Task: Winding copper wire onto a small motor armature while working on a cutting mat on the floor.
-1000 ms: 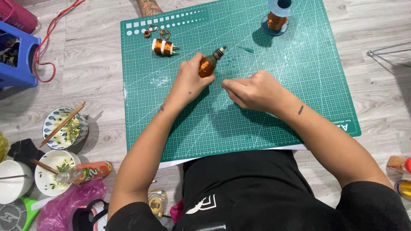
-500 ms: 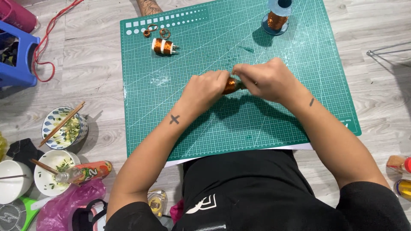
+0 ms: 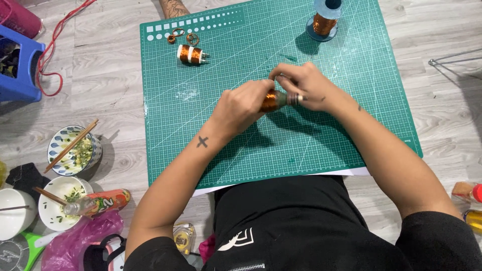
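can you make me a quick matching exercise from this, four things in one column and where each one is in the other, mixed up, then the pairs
Things:
1. small copper coil
2. copper wire spool
3. wound bobbin
4. patterned bowl with chopsticks

Places:
A. upright at the far right of the green cutting mat
B. on the floor, left of the mat
C. held between the left hand and right hand
D. lying at the mat's far left, near loose copper rings

Pairs: 1-C, 2-A, 3-D, 4-B

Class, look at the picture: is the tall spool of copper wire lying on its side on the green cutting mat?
No, the spool stands upright near the mat's far edge.
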